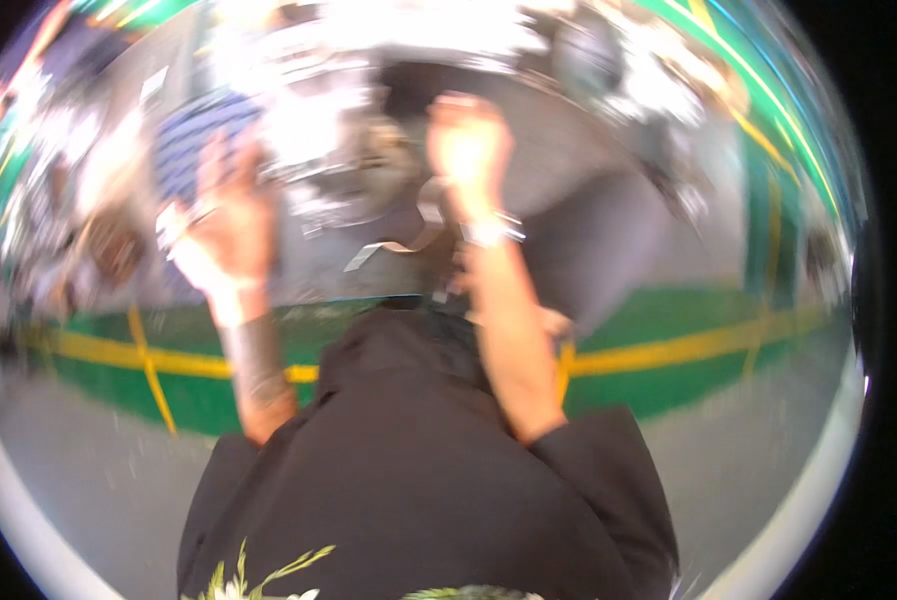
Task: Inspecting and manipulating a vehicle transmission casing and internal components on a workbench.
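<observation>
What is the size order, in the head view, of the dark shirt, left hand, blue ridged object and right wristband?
1. Dark shirt
2. Left hand and blue ridged object: too alike to rank
3. Right wristband

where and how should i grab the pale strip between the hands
Probably pinch the lower left end of the strip, coming from the left. It looks thin and bent into a zigzag; that end angles down and left, into the gap between the hands, while its upper part runs close to the right wrist. Blur hides whether it lies flat.
</observation>
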The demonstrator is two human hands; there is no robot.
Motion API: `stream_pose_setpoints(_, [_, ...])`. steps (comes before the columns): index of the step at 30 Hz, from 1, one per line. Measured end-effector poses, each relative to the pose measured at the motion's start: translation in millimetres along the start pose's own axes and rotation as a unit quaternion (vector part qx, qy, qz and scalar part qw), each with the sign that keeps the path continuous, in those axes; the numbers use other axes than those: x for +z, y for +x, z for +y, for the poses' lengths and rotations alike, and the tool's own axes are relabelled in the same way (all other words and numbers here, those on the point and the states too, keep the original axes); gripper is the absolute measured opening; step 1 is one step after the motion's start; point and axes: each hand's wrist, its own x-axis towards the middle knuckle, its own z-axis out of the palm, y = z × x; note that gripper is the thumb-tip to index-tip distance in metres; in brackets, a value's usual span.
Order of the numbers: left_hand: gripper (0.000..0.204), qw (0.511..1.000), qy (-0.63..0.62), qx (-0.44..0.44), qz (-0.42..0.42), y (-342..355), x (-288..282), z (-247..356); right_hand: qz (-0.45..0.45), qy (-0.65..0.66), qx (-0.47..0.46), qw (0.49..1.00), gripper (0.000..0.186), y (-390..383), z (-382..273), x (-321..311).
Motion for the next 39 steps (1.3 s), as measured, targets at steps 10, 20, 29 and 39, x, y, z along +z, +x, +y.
stream_pose_setpoints(10, [0.082,0.933,-0.243,0.069,-0.258,-68.4,39.2,61.5,0.007,0.657,-0.063,0.751,0.024,-6.8,-171.9,-183.7])
stream_pose_setpoints(20, [0.108,0.898,-0.230,0.072,-0.368,-89.0,15.4,62.1,-0.097,0.532,-0.273,0.796,0.033,-17.7,-211.1,-192.3])
stream_pose_setpoints(29, [0.109,0.908,-0.231,0.073,-0.342,-99.1,12.9,65.1,-0.090,0.508,-0.320,0.795,0.034,-20.3,-217.2,-197.4])
stream_pose_setpoints(39, [0.107,0.908,-0.235,0.055,-0.342,-98.9,8.5,65.2,-0.137,0.537,-0.269,0.788,0.032,-37.5,-217.1,-197.3])
